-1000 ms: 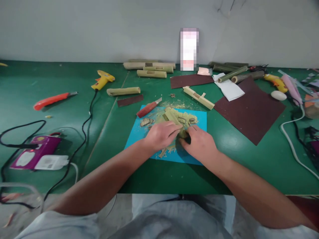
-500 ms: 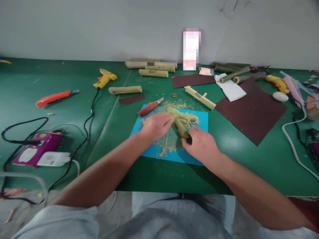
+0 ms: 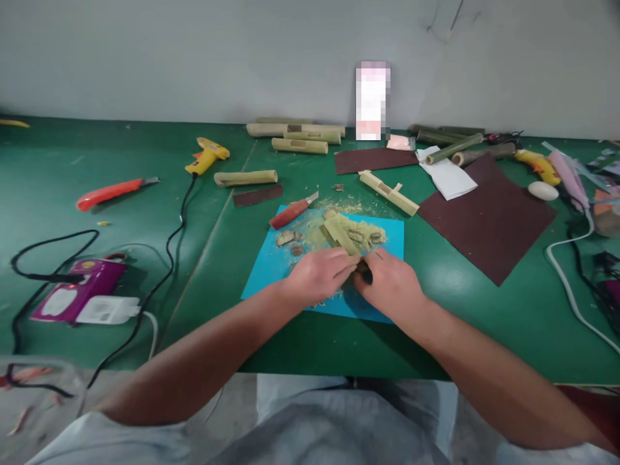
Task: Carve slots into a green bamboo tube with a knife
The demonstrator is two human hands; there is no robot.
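Note:
A pale green bamboo tube (image 3: 340, 234) slants over a blue sheet (image 3: 264, 274) covered with shavings and dust. My right hand (image 3: 390, 278) is wrapped round its near end. Fingers pinched together, my left hand (image 3: 322, 274) sits against the tube close to the right hand; what it pinches, if anything, is hidden by the fingers. Beyond the left hand, a carving knife (image 3: 292, 212) with a red handle lies on the sheet's far left corner. Small bamboo chips (image 3: 289, 237) are scattered on the sheet. A pale bamboo piece (image 3: 389, 193) with a cut opening lies beyond it.
Left are a yellow glue gun (image 3: 207, 156), a red utility knife (image 3: 113, 194) and a purple power strip (image 3: 80, 290) with cables. Brown sandpaper sheets (image 3: 489, 219) lie right. More bamboo tubes (image 3: 300, 146) are along the wall, where a phone (image 3: 372, 100) leans.
My left hand has slid from the far part of the bamboo tube down to its near end, beside my right hand. The right hand keeps its hold.

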